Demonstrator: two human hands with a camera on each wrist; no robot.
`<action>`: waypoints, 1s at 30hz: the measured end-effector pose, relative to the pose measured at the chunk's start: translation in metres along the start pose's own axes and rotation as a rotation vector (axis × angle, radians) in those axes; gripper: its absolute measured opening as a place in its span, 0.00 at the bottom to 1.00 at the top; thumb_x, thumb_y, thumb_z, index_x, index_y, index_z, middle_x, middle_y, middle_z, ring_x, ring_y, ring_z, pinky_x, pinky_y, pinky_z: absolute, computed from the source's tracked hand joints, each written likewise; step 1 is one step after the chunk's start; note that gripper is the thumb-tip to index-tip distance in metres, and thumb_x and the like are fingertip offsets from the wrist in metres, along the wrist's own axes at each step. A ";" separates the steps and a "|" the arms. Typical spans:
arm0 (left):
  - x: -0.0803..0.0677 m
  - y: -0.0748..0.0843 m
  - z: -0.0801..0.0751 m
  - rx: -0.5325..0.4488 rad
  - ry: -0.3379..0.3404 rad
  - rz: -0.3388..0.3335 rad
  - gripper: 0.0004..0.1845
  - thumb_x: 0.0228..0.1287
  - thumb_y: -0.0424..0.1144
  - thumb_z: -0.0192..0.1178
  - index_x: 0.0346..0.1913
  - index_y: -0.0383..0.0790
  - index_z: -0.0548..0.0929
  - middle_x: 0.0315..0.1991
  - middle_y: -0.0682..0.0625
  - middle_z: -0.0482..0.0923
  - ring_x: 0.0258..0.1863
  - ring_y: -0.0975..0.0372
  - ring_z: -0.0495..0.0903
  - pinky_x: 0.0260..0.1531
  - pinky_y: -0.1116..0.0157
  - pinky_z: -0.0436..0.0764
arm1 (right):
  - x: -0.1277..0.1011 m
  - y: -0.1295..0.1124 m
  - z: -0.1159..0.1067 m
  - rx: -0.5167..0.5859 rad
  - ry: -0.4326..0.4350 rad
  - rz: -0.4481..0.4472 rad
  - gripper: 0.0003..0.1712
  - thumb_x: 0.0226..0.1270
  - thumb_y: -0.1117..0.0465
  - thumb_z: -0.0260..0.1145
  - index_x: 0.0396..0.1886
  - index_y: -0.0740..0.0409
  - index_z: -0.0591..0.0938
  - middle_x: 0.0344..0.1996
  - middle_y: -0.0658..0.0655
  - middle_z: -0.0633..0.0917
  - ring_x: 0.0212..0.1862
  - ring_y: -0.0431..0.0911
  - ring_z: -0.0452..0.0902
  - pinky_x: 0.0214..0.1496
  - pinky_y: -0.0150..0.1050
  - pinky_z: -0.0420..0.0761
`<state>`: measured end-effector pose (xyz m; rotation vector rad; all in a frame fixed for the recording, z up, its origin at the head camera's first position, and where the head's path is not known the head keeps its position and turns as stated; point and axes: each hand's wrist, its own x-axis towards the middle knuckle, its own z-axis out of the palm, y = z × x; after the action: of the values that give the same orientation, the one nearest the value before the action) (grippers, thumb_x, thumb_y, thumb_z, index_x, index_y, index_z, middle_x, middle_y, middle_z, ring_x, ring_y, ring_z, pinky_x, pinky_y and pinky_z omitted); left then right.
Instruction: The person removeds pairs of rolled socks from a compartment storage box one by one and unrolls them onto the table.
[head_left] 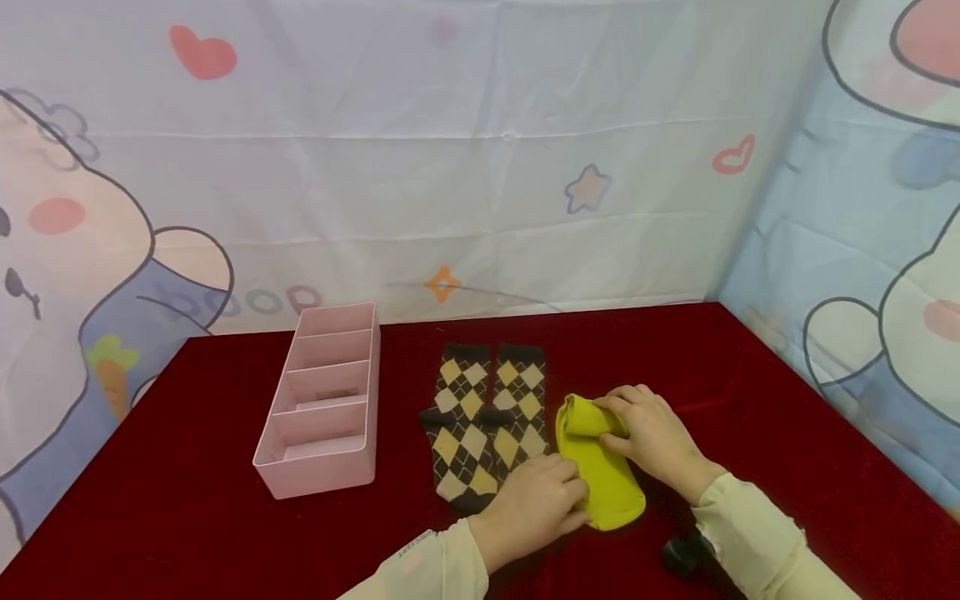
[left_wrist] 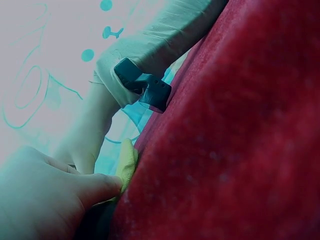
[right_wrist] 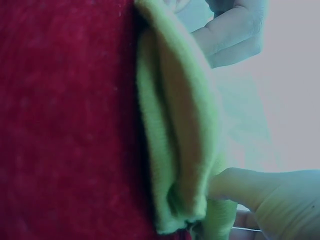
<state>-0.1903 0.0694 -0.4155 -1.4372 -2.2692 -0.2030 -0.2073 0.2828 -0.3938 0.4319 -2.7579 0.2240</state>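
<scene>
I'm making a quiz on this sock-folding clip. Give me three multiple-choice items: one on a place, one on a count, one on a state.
1. Where does the pink organiser box stand relative to the argyle socks?
A. to their left
B. to their right
C. on top of them

2. How many compartments does the box have?
A. two
B. four
C. six

3. What state is the yellow sock in?
A. lying flat and untouched
B. partly rolled at its far end under both hands
C. tucked inside the box

Answers:
1 A, since the box sits on the red tablecloth left of the argyle pair in the head view.
2 B, since three dividers split it into four.
3 B, since the right hand grips the rolled end while the left hand presses the near end.
</scene>
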 end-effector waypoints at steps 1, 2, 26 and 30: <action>0.001 0.000 -0.001 0.001 -0.001 0.000 0.09 0.56 0.52 0.67 0.29 0.53 0.83 0.29 0.62 0.75 0.30 0.71 0.73 0.33 0.79 0.70 | 0.001 0.000 -0.001 0.003 0.006 0.007 0.25 0.51 0.57 0.75 0.49 0.61 0.82 0.45 0.58 0.83 0.46 0.52 0.75 0.49 0.50 0.77; 0.001 0.000 -0.001 0.002 -0.002 0.001 0.09 0.56 0.52 0.67 0.29 0.53 0.83 0.29 0.62 0.75 0.30 0.72 0.72 0.32 0.79 0.70 | 0.001 0.000 -0.002 0.004 0.010 0.015 0.25 0.51 0.57 0.75 0.49 0.61 0.82 0.45 0.58 0.83 0.45 0.52 0.75 0.48 0.49 0.76; 0.000 -0.002 -0.003 -0.020 -0.008 0.003 0.07 0.56 0.51 0.68 0.28 0.53 0.84 0.28 0.62 0.75 0.29 0.73 0.72 0.32 0.81 0.68 | 0.028 0.008 -0.012 -0.055 0.051 0.042 0.11 0.56 0.57 0.72 0.34 0.59 0.85 0.28 0.52 0.80 0.32 0.45 0.70 0.38 0.41 0.72; 0.000 -0.002 -0.001 -0.012 0.014 0.017 0.08 0.55 0.51 0.68 0.28 0.53 0.84 0.27 0.62 0.75 0.29 0.73 0.72 0.31 0.81 0.67 | 0.034 0.009 -0.010 -0.058 0.063 0.048 0.10 0.55 0.57 0.73 0.32 0.59 0.84 0.27 0.53 0.79 0.32 0.45 0.69 0.37 0.40 0.71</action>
<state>-0.1917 0.0687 -0.4145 -1.4557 -2.2480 -0.2209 -0.2373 0.2844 -0.3735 0.3377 -2.7078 0.1663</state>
